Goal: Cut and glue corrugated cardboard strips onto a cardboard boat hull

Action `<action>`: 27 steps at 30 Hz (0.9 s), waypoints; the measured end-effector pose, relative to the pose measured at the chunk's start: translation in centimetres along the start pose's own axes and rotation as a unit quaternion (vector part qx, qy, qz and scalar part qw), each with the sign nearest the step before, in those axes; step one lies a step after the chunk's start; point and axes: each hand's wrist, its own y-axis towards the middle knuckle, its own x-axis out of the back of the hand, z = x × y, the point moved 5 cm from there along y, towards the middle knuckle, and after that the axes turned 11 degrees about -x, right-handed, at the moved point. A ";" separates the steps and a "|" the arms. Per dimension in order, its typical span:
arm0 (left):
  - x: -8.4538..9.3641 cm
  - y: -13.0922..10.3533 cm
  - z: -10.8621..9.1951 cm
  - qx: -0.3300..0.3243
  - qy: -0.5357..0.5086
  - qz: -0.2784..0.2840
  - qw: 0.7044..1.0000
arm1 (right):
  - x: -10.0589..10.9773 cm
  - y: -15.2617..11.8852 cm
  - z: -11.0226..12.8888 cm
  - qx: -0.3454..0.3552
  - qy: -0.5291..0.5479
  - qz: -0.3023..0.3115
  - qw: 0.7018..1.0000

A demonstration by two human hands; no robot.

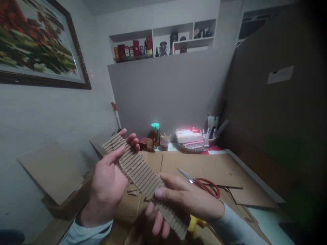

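Observation:
A long strip of corrugated cardboard [141, 170], its ridges bare, slants between my hands above the table. My left hand [109, 180] grips its upper left end, thumb across the ridged face and fingertips showing past the far edge. Lower down, my right hand [178, 197] pinches the strip, with the thumb on top and the other fingers beneath. Just beyond my right hand, scissors [204, 185] with red handles lie partly open on the cardboard sheets [184, 161]. Something yellow [193, 226], partly hidden, shows below the right wrist; its kind is unclear.
Along the back stand a jar with a turquoise lid [155, 134], a cup of thin sticks [165, 143], a pink-and-white packet [189, 135] in a basket and a pen holder [209, 136]. A cardboard piece [51, 170] leans at left. Large grey boards [168, 92] rise behind.

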 end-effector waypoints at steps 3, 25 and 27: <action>0.3 0.2 0.0 0.005 0.009 0.003 1.000 | 1.2 0.0 -0.1 -0.011 -0.023 -0.040 0.999; 0.3 -3.3 1.9 0.079 0.505 0.472 0.718 | -0.6 0.7 8.1 -0.156 -0.511 -0.149 0.832; 0.7 -2.5 2.3 0.090 0.498 0.434 0.746 | 0.6 -1.4 9.4 -0.119 -0.543 -0.217 0.803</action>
